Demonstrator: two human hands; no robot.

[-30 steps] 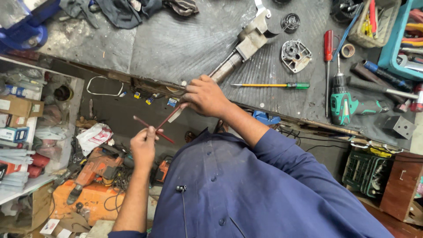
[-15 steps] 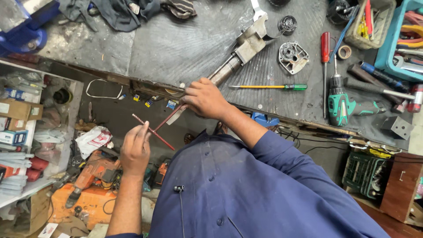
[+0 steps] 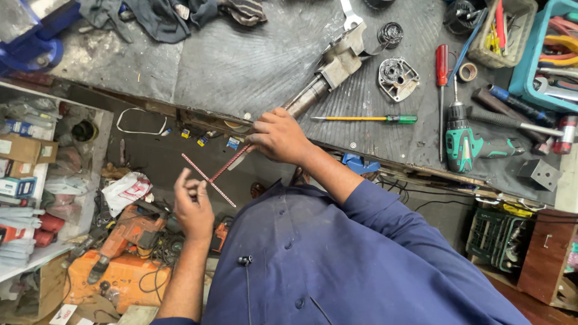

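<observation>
Right hand (image 3: 278,136) pinches one thin red threaded rod (image 3: 232,162) at the worktop (image 3: 241,66) edge. Left hand (image 3: 194,204) grips a second rod (image 3: 208,179), crossing the first.

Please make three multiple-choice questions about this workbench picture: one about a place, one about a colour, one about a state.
1. Where does the yellow-shafted screwdriver with the green handle lie?
A. on the grey ribbed bench mat
B. on the floor
C. in the blue tray

2. What colour is the cordless drill's body?
A. orange
B. green
C. white

3. How are the two thin red-and-white striped rods held?
A. both in one hand
B. lying on the bench
C. crossed, one in each hand

Answers:
1. A, it rests on the mat beside the grey metal tool shaft.
2. B, its housing is green.
3. C, the left hand and right hand each pinch one rod.
</observation>
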